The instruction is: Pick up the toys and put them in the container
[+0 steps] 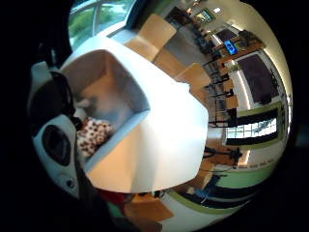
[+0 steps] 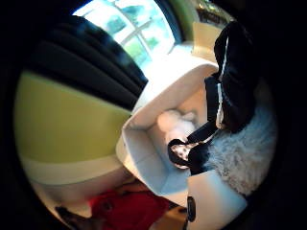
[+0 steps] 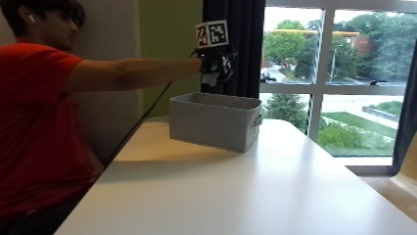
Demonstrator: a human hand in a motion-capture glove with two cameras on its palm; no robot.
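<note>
Hovering right hand (image 3: 214,68) above the container (image 3: 215,122), fingers (image 2: 230,91) curled around a fluffy white toy (image 2: 242,155).

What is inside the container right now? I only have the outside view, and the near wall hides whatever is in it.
Observer: Both palm views look down into the container. A white plush toy lies on its floor.
Operator: Is that the only toy in there?
Observer: No. A brown-spotted toy shows inside the walls too, near the white one.
Operator: Is the hand carrying anything?
Observer: A fluffy white thing lies close against the palm of the right hand, above the container's rim. I cannot tell whether it is gripped.
</note>
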